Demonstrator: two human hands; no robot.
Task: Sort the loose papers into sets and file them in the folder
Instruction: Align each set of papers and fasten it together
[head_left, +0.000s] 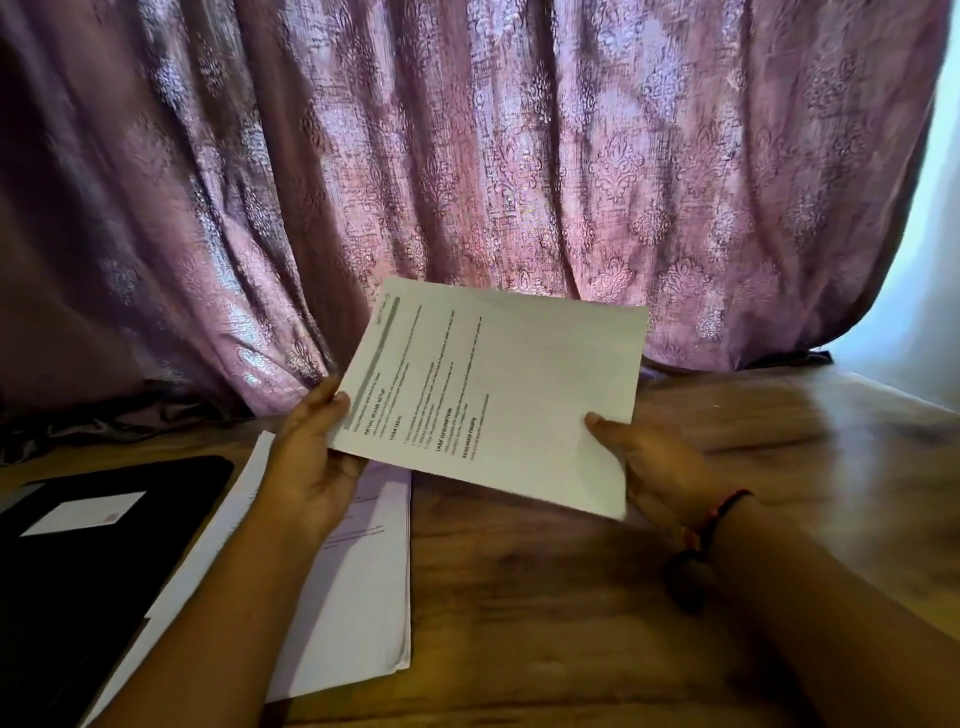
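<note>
folder (98, 545) far left on table (571, 597) | paper stack (358, 597) just right of it | held sheet (493, 395) above, centre | curtain (467, 156) behind

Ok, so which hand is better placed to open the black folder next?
Left, probably. The folder lies at the left of the table, just beyond the left hand. The right hand, holding the sheet by its other edge, would have to cross the paper pile.

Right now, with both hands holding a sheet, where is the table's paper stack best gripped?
Probably pinch the paper stack at its right long edge near the front corner, coming from the right over the table: that edge lies free, while the black folder crowds its left.
</note>
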